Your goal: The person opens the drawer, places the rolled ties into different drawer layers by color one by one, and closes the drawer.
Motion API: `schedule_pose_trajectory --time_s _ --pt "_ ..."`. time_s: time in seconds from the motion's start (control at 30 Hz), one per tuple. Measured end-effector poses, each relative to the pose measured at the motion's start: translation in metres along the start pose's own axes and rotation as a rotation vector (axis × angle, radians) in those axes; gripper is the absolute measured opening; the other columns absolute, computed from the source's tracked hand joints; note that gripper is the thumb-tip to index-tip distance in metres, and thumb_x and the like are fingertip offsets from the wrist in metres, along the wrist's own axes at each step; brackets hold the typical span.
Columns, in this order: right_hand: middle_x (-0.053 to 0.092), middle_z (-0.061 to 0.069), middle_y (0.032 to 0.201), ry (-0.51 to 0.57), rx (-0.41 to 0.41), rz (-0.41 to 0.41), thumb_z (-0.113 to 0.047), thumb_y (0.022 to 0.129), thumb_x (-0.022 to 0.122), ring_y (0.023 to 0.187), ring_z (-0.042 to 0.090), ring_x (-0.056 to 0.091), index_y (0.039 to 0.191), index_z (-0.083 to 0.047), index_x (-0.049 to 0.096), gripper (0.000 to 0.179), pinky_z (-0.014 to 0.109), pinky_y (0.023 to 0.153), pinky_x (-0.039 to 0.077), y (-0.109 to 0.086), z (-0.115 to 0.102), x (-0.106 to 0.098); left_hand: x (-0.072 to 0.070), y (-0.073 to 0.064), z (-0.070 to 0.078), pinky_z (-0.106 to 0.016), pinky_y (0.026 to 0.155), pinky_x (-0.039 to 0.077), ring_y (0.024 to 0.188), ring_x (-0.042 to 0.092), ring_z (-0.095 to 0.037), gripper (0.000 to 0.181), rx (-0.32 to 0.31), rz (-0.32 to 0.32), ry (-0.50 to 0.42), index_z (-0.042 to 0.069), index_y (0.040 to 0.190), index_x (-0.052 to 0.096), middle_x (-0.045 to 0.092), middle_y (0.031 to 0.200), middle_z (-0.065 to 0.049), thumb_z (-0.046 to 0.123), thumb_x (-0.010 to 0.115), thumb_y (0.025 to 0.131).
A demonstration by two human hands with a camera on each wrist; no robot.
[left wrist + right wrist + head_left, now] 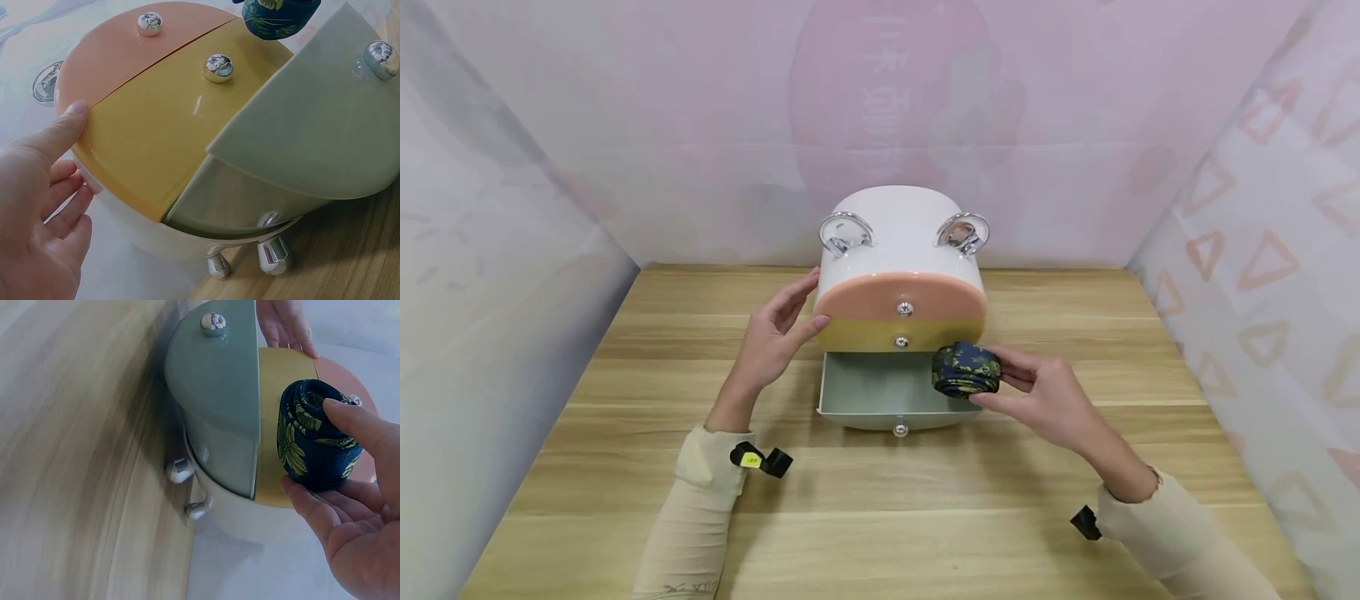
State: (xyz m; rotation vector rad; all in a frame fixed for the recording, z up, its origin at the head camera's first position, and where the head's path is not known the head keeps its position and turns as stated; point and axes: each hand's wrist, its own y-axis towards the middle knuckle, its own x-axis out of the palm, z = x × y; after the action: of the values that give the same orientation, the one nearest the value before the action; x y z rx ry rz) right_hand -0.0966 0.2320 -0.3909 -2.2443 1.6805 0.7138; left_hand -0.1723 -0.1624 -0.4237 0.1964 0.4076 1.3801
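Observation:
A small three-drawer cabinet (901, 221) with a white rounded shell faces me. Its bottom green drawer (872, 387) is pulled out, while the orange and yellow drawer fronts above are closed. My right hand (1048, 400) pinches a rolled necktie (966, 371), navy with yellow-green flowers, between thumb and fingers. In the head view the roll overlaps the right part of that drawer; the right wrist view shows the necktie (312, 434) before the yellow front. At the cabinet's left side rests my left hand (767, 337), its thumb (76, 112) at the front edge, fingers along the side.
The wooden table (880, 533) carries the cabinet near its back edge. Behind rises a pink printed backdrop (722, 150), with patterned side walls left and right. Silver ring handles (846, 233) stick up from the cabinet top, and silver feet (275, 255) lift its base.

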Motion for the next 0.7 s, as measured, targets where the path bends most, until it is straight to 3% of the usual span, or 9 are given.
schedule_pose_trajectory --time_s 0.7 --pt "0.070 0.020 0.138 -0.023 -0.060 -0.112 -0.024 0.083 0.093 0.124 0.033 0.071 0.139 -0.005 0.068 0.065 0.029 0.096 0.062 0.020 0.007 0.018 0.006 0.005 -0.002 -0.021 0.128 0.034 0.156 0.042 -0.018 0.059 -0.003 0.000 -0.008 0.014 0.154 0.056 0.049 0.165 -0.002 0.010 0.076 0.098"
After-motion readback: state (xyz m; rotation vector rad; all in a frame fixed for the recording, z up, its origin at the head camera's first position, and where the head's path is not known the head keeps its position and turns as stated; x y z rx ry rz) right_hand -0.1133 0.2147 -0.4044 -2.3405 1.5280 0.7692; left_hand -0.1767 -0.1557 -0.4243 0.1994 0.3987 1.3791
